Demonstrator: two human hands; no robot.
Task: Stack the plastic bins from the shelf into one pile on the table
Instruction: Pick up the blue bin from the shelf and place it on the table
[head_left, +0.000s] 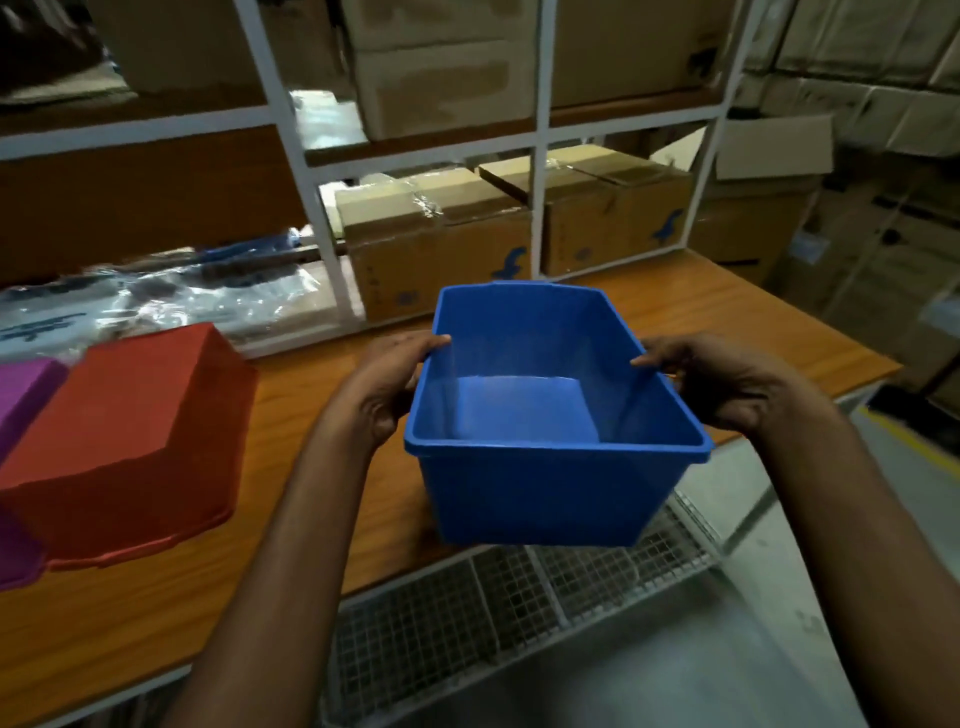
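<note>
Lower left: purple bin (21, 395) & upturned red bin (130, 441) on table (727, 301). Centre: left hand (387, 387) grips left rim of blue bin (540, 493), upright, at table's near edge. Centre-right: right hand (727, 382) grips opp. rim.

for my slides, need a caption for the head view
Empty blue bin held by left hand and right hand near an upturned red bin

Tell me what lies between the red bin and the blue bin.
Head view: only the left hand and forearm, over bare table, lie between the red bin and the blue bin.
</note>
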